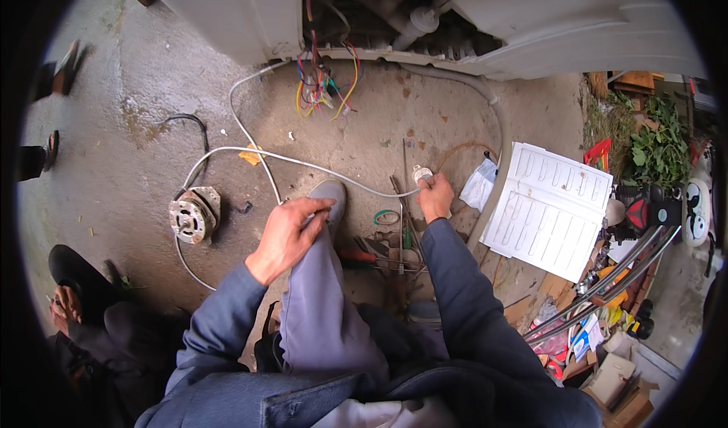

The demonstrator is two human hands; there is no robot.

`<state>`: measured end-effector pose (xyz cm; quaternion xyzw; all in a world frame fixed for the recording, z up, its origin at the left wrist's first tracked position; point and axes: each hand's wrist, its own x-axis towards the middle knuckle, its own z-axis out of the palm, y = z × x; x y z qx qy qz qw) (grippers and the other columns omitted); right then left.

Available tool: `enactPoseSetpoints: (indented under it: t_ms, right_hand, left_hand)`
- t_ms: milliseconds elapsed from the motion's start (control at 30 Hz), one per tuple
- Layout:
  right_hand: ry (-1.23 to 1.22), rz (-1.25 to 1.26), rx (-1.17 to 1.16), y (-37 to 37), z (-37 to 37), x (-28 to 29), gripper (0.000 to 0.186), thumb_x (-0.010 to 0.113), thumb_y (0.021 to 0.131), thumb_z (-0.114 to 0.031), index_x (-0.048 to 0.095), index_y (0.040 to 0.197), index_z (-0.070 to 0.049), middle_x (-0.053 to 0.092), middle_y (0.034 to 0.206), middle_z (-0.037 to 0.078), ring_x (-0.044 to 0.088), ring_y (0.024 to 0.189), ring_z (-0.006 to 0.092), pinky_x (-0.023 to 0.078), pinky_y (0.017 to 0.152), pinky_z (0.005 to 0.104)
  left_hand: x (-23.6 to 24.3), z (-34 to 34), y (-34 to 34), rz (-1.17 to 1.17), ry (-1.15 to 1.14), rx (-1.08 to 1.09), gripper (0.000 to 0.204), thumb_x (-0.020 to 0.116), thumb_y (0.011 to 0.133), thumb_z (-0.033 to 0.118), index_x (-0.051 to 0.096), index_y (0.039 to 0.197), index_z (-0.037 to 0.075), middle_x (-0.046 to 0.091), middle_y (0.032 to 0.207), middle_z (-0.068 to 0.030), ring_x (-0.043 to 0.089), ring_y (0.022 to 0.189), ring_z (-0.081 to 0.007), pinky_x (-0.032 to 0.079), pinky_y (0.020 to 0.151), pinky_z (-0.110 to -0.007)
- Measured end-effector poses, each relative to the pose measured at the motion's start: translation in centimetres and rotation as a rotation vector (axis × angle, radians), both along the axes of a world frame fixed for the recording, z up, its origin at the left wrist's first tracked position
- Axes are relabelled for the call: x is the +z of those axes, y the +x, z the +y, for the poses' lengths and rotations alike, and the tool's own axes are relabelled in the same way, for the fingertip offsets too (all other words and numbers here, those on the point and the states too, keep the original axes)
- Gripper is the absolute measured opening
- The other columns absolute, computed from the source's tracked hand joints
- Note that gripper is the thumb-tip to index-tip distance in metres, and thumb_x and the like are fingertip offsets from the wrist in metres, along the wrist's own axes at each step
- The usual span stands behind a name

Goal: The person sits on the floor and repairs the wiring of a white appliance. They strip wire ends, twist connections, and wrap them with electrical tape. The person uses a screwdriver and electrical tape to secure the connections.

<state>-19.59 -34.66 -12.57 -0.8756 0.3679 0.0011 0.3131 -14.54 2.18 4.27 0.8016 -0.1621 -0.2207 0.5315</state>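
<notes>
My right hand (435,199) is closed on a small round whitish part (422,173), and a thin grey cable (303,161) runs up to the same fingers. What exactly the part is, I cannot make out. Over my bent leg, my left hand (287,235) hangs with thumb and forefinger apart and nothing visible in it. The cable loops left across the concrete and passes a motor (194,214) with a round slotted face. Beyond my shoe, a bundle of coloured wires (322,90) dangles from a white appliance housing (235,11) with its inside exposed.
Pliers (371,247) and other hand tools lie by my right shin. To the right are a small plastic bag (479,184), a white slotted panel (542,208) and mixed clutter (591,329). Another person's hands (65,308) rest at lower left; other feet (51,151) stand further back.
</notes>
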Motion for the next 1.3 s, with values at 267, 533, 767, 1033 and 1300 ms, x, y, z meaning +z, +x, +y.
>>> enactPoseSetpoints:
  t_ms: [267, 533, 767, 1033, 1300]
  right_hand:
    - [-0.007, 0.046, 0.168, -2.3, -0.5, 3.5, 0.025, 0.073, 0.089, -0.027, 0.068, 0.097, -0.003, 0.072, 0.092, 0.020, 0.069, 0.089, 0.0405, 0.053, 0.078, 0.0469]
    - [-0.076, 0.483, 0.345, -24.3, -2.8, 6.6, 0.031, 0.065, 0.091, -0.037, 0.072, 0.101, -0.009, 0.071, 0.099, 0.021, 0.067, 0.097, 0.0432, 0.054, 0.084, 0.0529]
    - [-0.194, 0.320, 0.103, -41.6, -3.6, 3.5, 0.040, 0.067, 0.090, -0.041, 0.063, 0.079, -0.003, 0.062, 0.088, 0.020, 0.059, 0.092, 0.0434, 0.048, 0.080, 0.0547]
    - [-0.378, 0.185, -0.023, -37.9, 0.0, 3.8, 0.026, 0.061, 0.091, -0.031, 0.067, 0.085, -0.007, 0.066, 0.092, 0.012, 0.058, 0.099, 0.0343, 0.042, 0.090, 0.0484]
    - [-0.383, -0.017, -0.047, -38.7, -0.2, 3.9, 0.020, 0.063, 0.090, -0.026, 0.063, 0.083, -0.007, 0.064, 0.090, 0.011, 0.059, 0.094, 0.0332, 0.043, 0.083, 0.0469]
  left_hand:
    - [21.7, 1.1, -2.5, -0.509, -0.226, -0.083, 0.033, 0.072, 0.082, 0.006, 0.074, 0.115, 0.003, 0.073, 0.098, -0.0082, 0.069, 0.085, -0.0243, 0.054, 0.076, -0.036]
    - [28.0, -5.6, -10.5, -0.739, -0.335, -0.577, 0.051, 0.072, 0.071, 0.018, 0.072, 0.118, 0.000, 0.046, 0.070, 0.0018, 0.051, 0.065, -0.0133, 0.044, 0.069, -0.029]
    - [24.8, -9.2, -10.3, -0.953, 0.348, -0.576, 0.022, 0.068, 0.079, 0.010, 0.065, 0.101, 0.007, 0.053, 0.070, -0.0031, 0.056, 0.066, -0.0221, 0.043, 0.065, -0.037]
    - [24.1, -12.3, -8.7, -0.774, 0.795, -0.570, 0.024, 0.072, 0.090, 0.024, 0.070, 0.083, 0.001, 0.064, 0.069, -0.0212, 0.062, 0.065, -0.0405, 0.050, 0.062, -0.045]
    - [21.1, -12.5, -2.4, -0.293, 0.874, -0.539, 0.029, 0.070, 0.090, 0.024, 0.070, 0.093, -0.005, 0.058, 0.063, -0.0131, 0.051, 0.059, -0.0133, 0.044, 0.060, -0.034]
